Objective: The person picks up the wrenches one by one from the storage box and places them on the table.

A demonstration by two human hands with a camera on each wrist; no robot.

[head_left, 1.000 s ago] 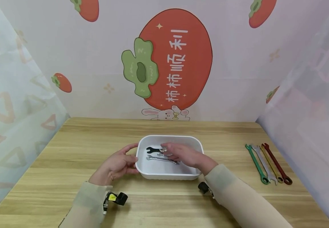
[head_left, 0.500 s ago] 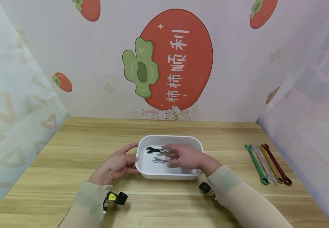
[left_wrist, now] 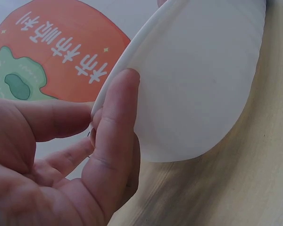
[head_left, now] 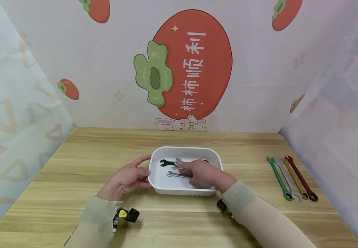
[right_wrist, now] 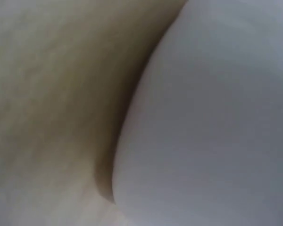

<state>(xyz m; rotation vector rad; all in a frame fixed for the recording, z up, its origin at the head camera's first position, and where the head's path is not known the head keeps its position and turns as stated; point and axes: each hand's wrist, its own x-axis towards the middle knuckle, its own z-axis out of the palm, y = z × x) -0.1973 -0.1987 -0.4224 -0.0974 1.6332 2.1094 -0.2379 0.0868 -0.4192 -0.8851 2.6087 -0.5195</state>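
A white plastic tub stands on the wooden table. My left hand holds its left rim; in the left wrist view, the thumb and fingers lie on both sides of the tub's edge. My right hand reaches down inside, fingers bent among small wrenches. A black open-end wrench lies furthest back, a silver wrench nearest the front, with other silver ones between, partly covered by the hand. I cannot tell whether the right fingers grip one. The right wrist view shows only the tub wall and table.
Larger combination wrenches lie side by side on the right of the table: green, silver, gold and dark red. A printed backdrop rises behind the table, with sheets along both sides.
The front silver wrench has shifted slightly right within the tub. My right hand opened its fingers over the wrenches, then lowered them in. The left hand and tub have stayed put.
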